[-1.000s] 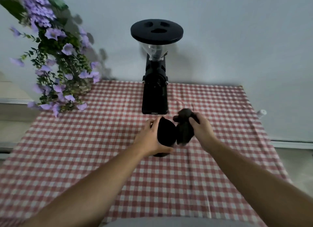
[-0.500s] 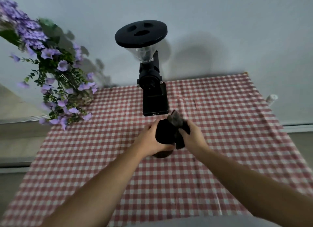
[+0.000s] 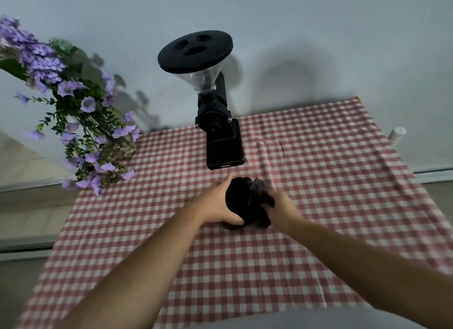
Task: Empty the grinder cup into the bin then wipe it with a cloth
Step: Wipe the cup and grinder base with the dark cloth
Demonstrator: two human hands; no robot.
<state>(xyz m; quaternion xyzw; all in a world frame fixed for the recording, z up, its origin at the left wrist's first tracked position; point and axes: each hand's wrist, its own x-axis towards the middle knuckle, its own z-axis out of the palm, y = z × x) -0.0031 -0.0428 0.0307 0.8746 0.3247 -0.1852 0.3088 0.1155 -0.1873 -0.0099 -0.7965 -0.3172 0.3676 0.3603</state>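
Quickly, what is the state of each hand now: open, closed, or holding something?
Left hand: closed around the grinder cup, holding it.
Right hand: closed on the cloth, which is held against the cup.

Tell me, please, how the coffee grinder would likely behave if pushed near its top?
The grinder looks top-heavy: its wide lid and hopper sit high over a narrow base, so a high push would probably tip it. On the tablecloth, it might drag the fabric rather than slide.
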